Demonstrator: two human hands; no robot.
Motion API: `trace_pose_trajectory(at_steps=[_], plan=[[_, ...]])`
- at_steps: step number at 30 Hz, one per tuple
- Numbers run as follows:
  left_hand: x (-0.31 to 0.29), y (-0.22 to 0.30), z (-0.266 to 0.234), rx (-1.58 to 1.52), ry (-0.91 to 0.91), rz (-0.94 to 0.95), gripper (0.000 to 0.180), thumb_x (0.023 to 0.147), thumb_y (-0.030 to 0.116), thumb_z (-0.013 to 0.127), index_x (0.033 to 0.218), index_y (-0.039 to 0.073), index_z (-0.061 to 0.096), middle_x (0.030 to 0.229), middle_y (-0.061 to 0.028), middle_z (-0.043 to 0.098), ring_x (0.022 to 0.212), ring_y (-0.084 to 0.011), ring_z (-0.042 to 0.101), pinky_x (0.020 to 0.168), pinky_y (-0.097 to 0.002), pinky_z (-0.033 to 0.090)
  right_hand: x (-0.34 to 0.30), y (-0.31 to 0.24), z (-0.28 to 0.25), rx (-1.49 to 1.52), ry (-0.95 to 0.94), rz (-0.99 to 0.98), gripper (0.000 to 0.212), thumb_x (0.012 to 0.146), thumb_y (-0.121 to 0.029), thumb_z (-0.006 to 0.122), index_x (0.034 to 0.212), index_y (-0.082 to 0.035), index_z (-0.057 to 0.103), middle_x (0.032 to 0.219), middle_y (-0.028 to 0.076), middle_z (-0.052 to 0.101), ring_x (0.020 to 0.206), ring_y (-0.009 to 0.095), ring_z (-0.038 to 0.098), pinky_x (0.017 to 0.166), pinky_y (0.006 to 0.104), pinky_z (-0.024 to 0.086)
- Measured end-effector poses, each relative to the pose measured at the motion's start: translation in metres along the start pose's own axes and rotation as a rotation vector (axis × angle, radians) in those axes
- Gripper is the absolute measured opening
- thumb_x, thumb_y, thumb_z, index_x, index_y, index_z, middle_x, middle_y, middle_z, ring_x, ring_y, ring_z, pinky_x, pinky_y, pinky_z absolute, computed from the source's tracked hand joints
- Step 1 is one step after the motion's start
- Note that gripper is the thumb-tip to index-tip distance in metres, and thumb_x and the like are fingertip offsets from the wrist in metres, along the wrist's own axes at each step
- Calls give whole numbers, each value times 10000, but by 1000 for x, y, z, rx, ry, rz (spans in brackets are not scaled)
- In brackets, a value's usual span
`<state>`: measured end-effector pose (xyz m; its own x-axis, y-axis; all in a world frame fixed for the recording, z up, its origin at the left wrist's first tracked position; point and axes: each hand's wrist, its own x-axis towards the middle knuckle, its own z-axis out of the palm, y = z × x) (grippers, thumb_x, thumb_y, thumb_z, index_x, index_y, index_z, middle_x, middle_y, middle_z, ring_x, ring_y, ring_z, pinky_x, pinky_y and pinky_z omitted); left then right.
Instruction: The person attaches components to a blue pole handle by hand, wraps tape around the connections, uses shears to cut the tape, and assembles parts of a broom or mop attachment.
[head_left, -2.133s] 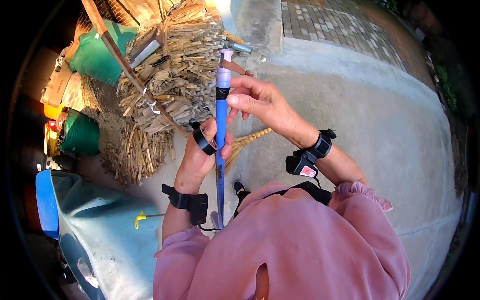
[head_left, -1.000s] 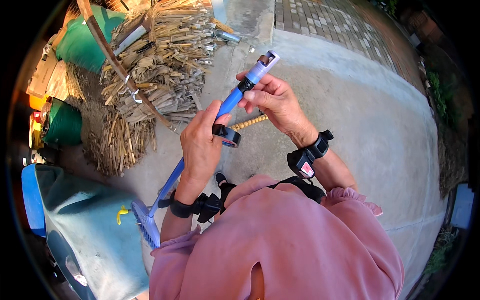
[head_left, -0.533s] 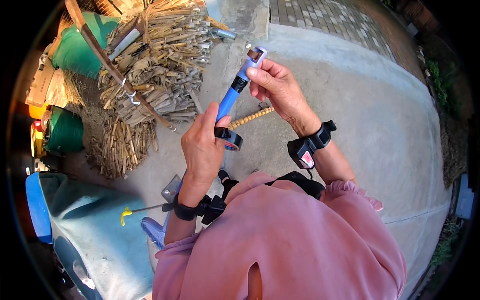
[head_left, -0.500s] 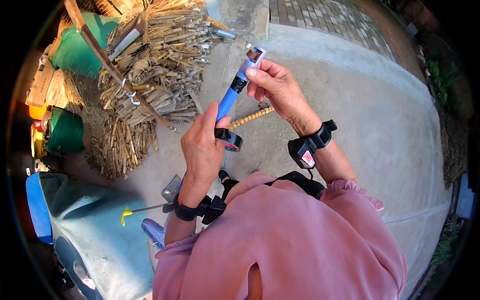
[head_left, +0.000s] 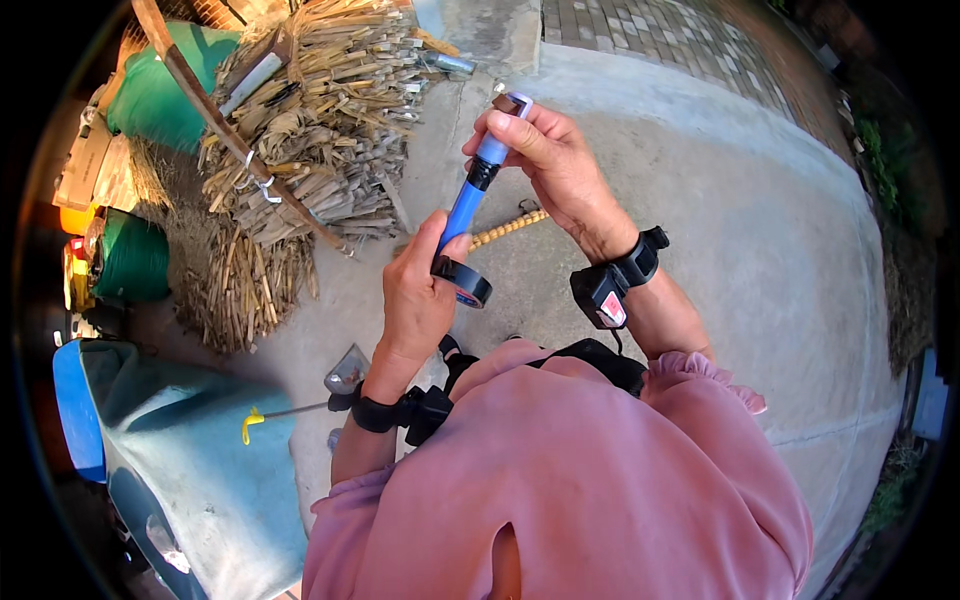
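My left hand (head_left: 415, 305) is closed around a blue pole (head_left: 460, 215), which slants up and away to the right. A roll of black tape (head_left: 477, 287) sits at the same hand, its ring hanging beside the fingers. Farther up, black tape (head_left: 483, 176) is wrapped around the join between the blue pole and a light purple end piece (head_left: 491, 150). This end piece has an open loop at its tip. My right hand (head_left: 562, 170) grips the end piece, thumb pressed on top and fingers behind. The pole's lower end is hidden behind my left hand and arm.
A heap of dry stalks (head_left: 310, 120) lies at far left with a wooden pole (head_left: 205, 105) across it. A teal sheet (head_left: 210, 430) covers something at near left, beside a yellow-handled rod (head_left: 290, 411). A knobbly yellow stick (head_left: 512, 228) lies beyond my hands.
The right hand has turned and moved slightly left, its fingers now farther around the end piece. The left hand and tape roll have shifted slightly right. The purple object by my left forearm is now mostly hidden.
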<state>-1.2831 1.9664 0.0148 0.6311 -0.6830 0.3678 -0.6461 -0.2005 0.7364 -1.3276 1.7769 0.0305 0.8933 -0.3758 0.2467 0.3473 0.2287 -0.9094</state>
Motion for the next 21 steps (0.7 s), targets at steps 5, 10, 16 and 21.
trace_pose_trajectory(at_steps=[5, 10, 16, 21], plan=[[-16, -7, -25, -608, -344, -484, 312, 928, 227, 487, 1132, 3, 560, 651, -6, 539, 582, -68, 462, 543, -216, 370, 29, -28, -73, 617, -69, -183, 292, 927, -281, 498, 1026, -8, 536, 962, 151, 624, 903, 241, 618, 783, 322, 504], [-11, 0, -22, -507, -159, -391, 321, 930, 236, 486, 1148, 10, 555, 636, 20, 499, 601, -48, 449, 550, -203, 357, 13, -16, -43, 433, -7, 53, 208, 892, -201, 527, 983, -14, 531, 971, 160, 613, 885, 238, 605, 771, 325, 492], [-8, 2, -25, -505, -90, -365, 319, 935, 234, 485, 1157, 13, 547, 642, 14, 499, 611, -47, 459, 555, -200, 367, -1, -8, -7, 303, -20, 176, 119, 788, -100, 531, 890, -41, 518, 856, 117, 608, 811, 202, 594, 731, 304, 478], [-2, -3, -31, -587, -190, -377, 360, 943, 298, 457, 1140, 7, 535, 648, -15, 532, 529, -50, 429, 499, -195, 337, -10, -13, 16, 232, -54, 296, 243, 841, -176, 614, 1024, -17, 611, 749, 28, 604, 689, 106, 581, 671, 243, 465]])
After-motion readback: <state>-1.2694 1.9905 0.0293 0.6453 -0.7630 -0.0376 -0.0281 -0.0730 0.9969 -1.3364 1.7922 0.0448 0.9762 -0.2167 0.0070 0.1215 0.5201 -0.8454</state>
